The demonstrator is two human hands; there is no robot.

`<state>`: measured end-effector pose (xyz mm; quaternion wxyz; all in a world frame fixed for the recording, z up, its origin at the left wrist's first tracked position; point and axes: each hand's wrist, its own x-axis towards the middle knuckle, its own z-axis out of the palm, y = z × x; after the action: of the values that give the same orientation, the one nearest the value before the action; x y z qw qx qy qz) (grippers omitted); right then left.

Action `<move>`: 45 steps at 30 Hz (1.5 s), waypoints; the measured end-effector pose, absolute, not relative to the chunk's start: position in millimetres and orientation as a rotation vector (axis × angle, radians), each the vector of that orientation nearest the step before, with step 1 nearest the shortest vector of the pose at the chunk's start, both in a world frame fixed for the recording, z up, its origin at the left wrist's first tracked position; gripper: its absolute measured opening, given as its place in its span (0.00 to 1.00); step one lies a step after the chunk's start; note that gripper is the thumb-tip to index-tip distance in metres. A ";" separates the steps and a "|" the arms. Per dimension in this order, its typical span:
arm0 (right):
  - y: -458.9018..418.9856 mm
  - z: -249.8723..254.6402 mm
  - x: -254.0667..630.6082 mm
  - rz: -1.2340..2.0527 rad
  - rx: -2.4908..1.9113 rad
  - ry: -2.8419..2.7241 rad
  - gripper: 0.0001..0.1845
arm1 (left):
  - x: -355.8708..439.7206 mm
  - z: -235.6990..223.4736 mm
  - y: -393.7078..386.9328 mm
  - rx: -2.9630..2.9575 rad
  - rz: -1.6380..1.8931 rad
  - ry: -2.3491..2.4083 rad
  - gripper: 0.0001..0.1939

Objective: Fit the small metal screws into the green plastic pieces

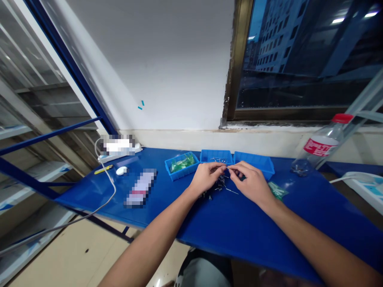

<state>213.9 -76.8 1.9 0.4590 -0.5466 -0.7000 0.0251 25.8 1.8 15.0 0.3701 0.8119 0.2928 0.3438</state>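
Observation:
My left hand [206, 176] and my right hand [250, 180] meet over the table, both with fingers pinched. Between their fingertips is a thin metal piece [228, 168], too small to name exactly. Below the hands lies a loose pile of thin metal pins and small dark parts [220, 185], partly covered by the fingers. Just behind stands a blue bin [216, 152] with more slender metal pieces in it. To its right is another blue bin [259, 160], partly hidden by my right hand. Left of these, a third blue bin [180, 174] holds green pieces [186, 162].
A clear bag with green pieces [278, 190] lies beside my right wrist. A red-capped plastic bottle [320, 146] stands at the back right. On the left are a yellow cutter [103, 170], a white mouse-like object [121, 171], a blurred-out flat object [140, 188], and a cable [111, 195] crossing the blue table [227, 235].

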 end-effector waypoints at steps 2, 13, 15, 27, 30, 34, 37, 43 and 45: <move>-76.0 0.1 212.5 0.106 -1.353 -1.701 0.11 | 26.3 12.3 3.9 2.044 0.907 0.752 0.16; -65.0 -16.1 218.4 0.440 -1.343 -1.510 0.08 | 30.8 7.0 1.3 1.991 0.881 0.608 0.12; -64.2 -16.6 217.5 0.456 -1.345 -1.497 0.10 | 31.0 7.9 -0.6 1.994 0.861 0.586 0.14; -66.7 -14.6 220.1 0.617 -1.302 -1.417 0.13 | 29.8 9.0 1.0 2.253 0.813 0.616 0.16; -69.3 -10.7 222.0 0.488 -1.383 -1.515 0.14 | 27.7 13.0 1.9 2.302 0.861 0.644 0.11; -69.8 -5.8 226.0 0.304 -1.386 -1.666 0.15 | 24.9 17.1 3.1 2.308 0.917 0.673 0.12; -68.5 -6.5 227.5 0.235 -1.387 -1.727 0.15 | 24.9 17.6 3.0 2.272 0.932 0.686 0.12; -67.7 -10.9 224.6 0.364 -1.389 -1.633 0.20 | 27.8 15.6 0.9 2.171 0.903 0.656 0.17; -68.6 -9.8 223.6 0.352 -1.369 -1.668 0.22 | 27.8 15.9 -0.5 2.130 0.899 0.662 0.22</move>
<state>223.6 -68.6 -9.8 0.4597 -0.5560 -0.6776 0.1430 27.8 -0.5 15.9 0.3603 0.8262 0.2569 0.3486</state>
